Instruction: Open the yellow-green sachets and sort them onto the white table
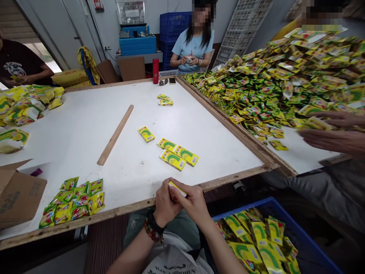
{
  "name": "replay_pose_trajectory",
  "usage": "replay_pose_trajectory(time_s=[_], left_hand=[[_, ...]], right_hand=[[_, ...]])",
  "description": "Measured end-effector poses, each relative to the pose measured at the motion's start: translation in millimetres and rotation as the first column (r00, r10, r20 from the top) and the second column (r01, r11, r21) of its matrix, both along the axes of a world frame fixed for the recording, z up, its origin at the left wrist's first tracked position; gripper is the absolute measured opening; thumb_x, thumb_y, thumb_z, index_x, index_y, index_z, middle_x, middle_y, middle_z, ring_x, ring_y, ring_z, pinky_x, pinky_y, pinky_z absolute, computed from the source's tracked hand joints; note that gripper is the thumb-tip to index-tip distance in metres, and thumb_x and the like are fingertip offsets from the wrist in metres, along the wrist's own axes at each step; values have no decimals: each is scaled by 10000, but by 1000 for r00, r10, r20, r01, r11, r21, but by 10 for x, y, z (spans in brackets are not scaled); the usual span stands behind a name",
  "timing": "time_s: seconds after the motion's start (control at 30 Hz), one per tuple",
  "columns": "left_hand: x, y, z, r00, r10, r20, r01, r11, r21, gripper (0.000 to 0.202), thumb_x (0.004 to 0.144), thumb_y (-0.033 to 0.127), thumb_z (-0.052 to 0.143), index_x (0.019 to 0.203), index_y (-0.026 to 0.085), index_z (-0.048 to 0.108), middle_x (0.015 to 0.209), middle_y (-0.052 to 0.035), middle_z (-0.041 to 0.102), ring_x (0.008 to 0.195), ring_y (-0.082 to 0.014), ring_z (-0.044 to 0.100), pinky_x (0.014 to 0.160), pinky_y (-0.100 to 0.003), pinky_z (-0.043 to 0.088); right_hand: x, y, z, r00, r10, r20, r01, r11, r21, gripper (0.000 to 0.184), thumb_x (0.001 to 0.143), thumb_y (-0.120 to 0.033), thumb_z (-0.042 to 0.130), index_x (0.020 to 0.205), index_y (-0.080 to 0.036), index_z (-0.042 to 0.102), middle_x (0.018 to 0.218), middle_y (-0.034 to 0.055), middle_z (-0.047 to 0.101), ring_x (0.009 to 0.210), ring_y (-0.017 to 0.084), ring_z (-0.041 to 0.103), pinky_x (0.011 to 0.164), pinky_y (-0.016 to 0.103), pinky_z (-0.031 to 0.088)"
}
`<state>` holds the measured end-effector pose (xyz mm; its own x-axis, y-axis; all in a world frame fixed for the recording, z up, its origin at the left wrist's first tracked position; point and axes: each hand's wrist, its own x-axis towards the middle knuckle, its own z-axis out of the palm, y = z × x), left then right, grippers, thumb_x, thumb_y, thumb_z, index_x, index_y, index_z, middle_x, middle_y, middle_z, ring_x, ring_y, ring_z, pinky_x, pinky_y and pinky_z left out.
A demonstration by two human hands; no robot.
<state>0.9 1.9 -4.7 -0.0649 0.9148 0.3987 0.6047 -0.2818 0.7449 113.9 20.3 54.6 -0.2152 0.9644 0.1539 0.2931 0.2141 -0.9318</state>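
Observation:
At the near edge of the table [125,186], my left hand [165,201] and my right hand [195,199] are both closed around a small yellow box [177,187]. Its white upper side shows between my thumbs and fingers, which hide most of the rest. Just beyond my hands, yellow boxes [173,160] with green bands and barcodes lie flat in a close group, and a single yellow box [146,134] rests a little farther off. To the left, near the edge, several shiny green and yellow sachets [75,201] are laid out in rows.
A blue crate [288,213] of yellow boxes stands low at my right. A wooden strip [115,135] lies on the table, with a cardboard box [21,194] at left. Beyond the wooden rim, a co-worker's hands [333,133] are beside a large sachet heap [270,83].

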Motion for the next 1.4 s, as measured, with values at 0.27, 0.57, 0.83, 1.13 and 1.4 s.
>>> replay_pose_trajectory(time_s=[0.27, 0.57, 0.83, 1.13, 1.4], left_hand=[[13, 5, -35, 998, 24, 49, -20, 997, -78, 473, 778, 380, 572, 1166, 171, 399, 844, -57, 651, 690, -226, 650, 563, -306, 483], [-21, -44, -124, 992, 73, 104, -62, 992, -112, 260, 823, 337, 511, 1042, 202, 473, 892, -78, 641, 735, -215, 636, 639, -325, 502], [-3, -2, -32, 999, -24, 37, 27, 998, -64, 381, 768, 295, 568, 1117, 194, 454, 908, -73, 664, 774, -238, 666, 648, -337, 523], [-41, -13, 36, 965, -239, 102, 243, 970, -23, 659, 723, 461, 680, 1262, 179, 425, 1164, -128, 611, 983, -260, 625, 825, -419, 540], [50, 18, 18, 962, 24, 270, 23, 986, -168, 201, 904, 257, 505, 1096, 198, 517, 958, -72, 648, 826, -165, 642, 708, -303, 563]], right_hand=[[-62, 36, 54, 998, 26, 64, -25, 999, -21, 320, 915, -329, 535, 1111, -153, 716, 1109, 96, 718, 977, 275, 716, 847, 368, 580], [-28, -127, -86, 908, 140, 394, -243, 944, 225, 462, 982, -244, 394, 1443, -228, 413, 1088, 129, 731, 904, 223, 712, 761, 332, 578], [4, -119, -90, 968, 22, 250, -52, 992, 115, 475, 940, -278, 481, 1409, -205, 470, 858, 72, 762, 692, 195, 694, 652, 292, 553], [527, -304, 98, 902, -105, 419, 53, 990, 134, 366, 908, -283, 463, 1204, -250, 676, 920, 89, 775, 730, 220, 723, 636, 296, 546], [1028, 422, -112, 645, -258, 719, 178, 966, 186, 369, 884, -246, 423, 1112, -220, 713, 1103, 120, 735, 979, 300, 699, 827, 417, 531]])
